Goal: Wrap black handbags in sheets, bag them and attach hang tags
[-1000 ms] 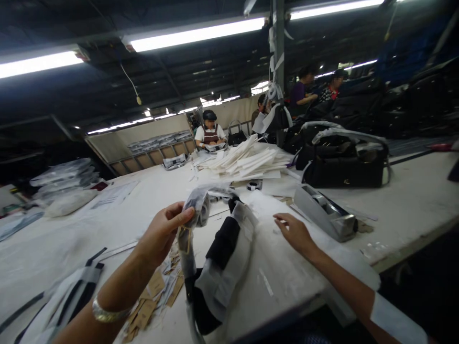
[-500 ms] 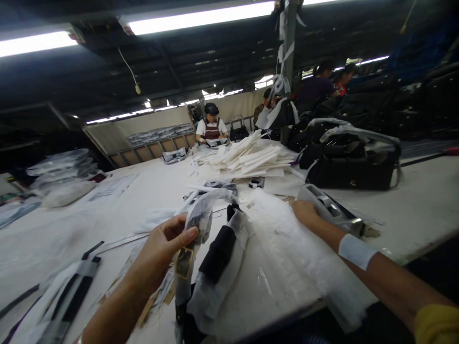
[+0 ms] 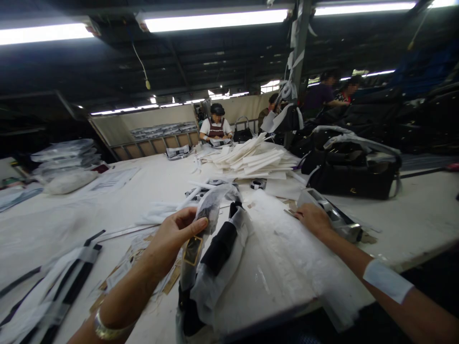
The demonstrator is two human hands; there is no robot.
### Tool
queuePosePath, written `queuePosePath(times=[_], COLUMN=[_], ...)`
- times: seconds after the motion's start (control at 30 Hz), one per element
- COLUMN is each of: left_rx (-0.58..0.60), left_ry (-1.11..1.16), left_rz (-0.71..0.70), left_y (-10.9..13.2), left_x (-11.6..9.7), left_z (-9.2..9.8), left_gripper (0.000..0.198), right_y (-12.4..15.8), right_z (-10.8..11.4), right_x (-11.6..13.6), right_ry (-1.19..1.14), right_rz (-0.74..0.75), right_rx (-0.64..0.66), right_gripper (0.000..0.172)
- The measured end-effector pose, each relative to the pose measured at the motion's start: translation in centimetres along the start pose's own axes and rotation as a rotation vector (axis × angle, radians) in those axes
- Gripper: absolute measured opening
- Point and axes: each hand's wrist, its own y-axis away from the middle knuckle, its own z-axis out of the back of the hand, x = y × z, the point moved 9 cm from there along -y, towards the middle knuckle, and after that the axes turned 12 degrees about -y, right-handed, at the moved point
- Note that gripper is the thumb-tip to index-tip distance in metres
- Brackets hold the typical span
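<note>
My left hand [image 3: 181, 234] is closed round a black bag strap [image 3: 192, 251] with a gold rectangular buckle, wrapped in translucent film. The strap curves away from me and back, and its other side carries a black sleeve [image 3: 219, 246] with white wrapping about it. My right hand [image 3: 312, 219] reaches over the table beside a grey tape dispenser [image 3: 332, 212]. Its fingers are pinched together near small brown scraps [image 3: 289, 210]; what they hold, if anything, is too small to name. A sheet of white foam wrap [image 3: 283, 239] lies between the hands.
A heap of white strips [image 3: 247, 157] lies across the table. At the right stands a black handbag [image 3: 353, 177]; wrapped straps [image 3: 68, 282] lie at the near left. Plastic-wrapped stacks [image 3: 66, 160] are farther left. A person [image 3: 216, 126] sits at the far side.
The view has shifted slightly. My right hand has come out from beside the tape dispenser into fuller view, its fingers now pinched near the scraps. My left hand keeps hold of the strap.
</note>
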Motion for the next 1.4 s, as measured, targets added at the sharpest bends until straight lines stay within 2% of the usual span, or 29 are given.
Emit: queuePosePath(times=[0.13, 0.23, 0.33, 0.43, 0.5, 0.57, 0.67, 0.77, 0.97, 1.17, 1.3, 1.4], left_rx=[0.014, -0.018, -0.047, -0.029, -0.007, 0.005, 0.009, 0.008, 0.015, 0.021, 0.027, 0.036], left_ry=[-0.011, -0.025, -0.047, -0.043, -0.043, -0.053, -0.074, -0.100, -0.167, -0.247, -0.318, -0.389], left_rz=[-0.007, -0.007, -0.008, -0.025, -0.048, -0.066, -0.081, -0.096, -0.130, -0.120, -0.145, -0.198], left_y=[0.1, 0.2, 0.3, 0.5, 0.6, 0.9, 1.4, 1.9, 2.5, 2.5, 2.5, 2.6], left_x=[-0.3, -0.4, -0.5, -0.7, -0.9, -1.3, -2.0, -2.7, -3.4, -3.5, -3.8, -4.3], left_z=[-0.2, 0.0, 0.2, 0.0, -0.2, -0.4, -0.9, -1.2, -1.0, -1.3, -1.7, -1.7], left_gripper=[0.042, 0.043, 0.046, 0.047, 0.048, 0.047, 0.045, 0.044, 0.039, 0.038, 0.039, 0.038], right_y=[0.0, 0.9, 3.3, 6.7, 8.8, 9.8, 9.1, 7.9, 8.4, 8.1, 7.7, 8.7], right_z=[2.6, 3.0, 2.2, 1.2, 0.7, 0.1, -0.6, -0.9, -0.4, -0.1, -0.9, -1.4], right_x=[2.9, 6.4, 11.8, 18.0, 21.3, 23.2, 24.2, 24.9, 26.9, 27.3, 28.6, 29.5], right_ry=[-0.304, -0.529, -0.786, -1.172, -1.279, -1.304, -1.323, -1.325, -1.223, -1.230, -1.422, -1.647], right_rz=[0.021, 0.015, 0.035, 0.034, 0.024, -0.006, -0.044, -0.007, 0.173, 0.187, 0.124, 0.042], right_rx=[-0.089, -0.051, 0.115, 0.400, 0.576, 0.667, 0.594, 0.490, 0.450, 0.374, 0.431, 0.616], right_gripper=[0.027, 0.042, 0.049, 0.054, 0.054, 0.047, 0.042, 0.040, 0.039, 0.037, 0.033, 0.027])
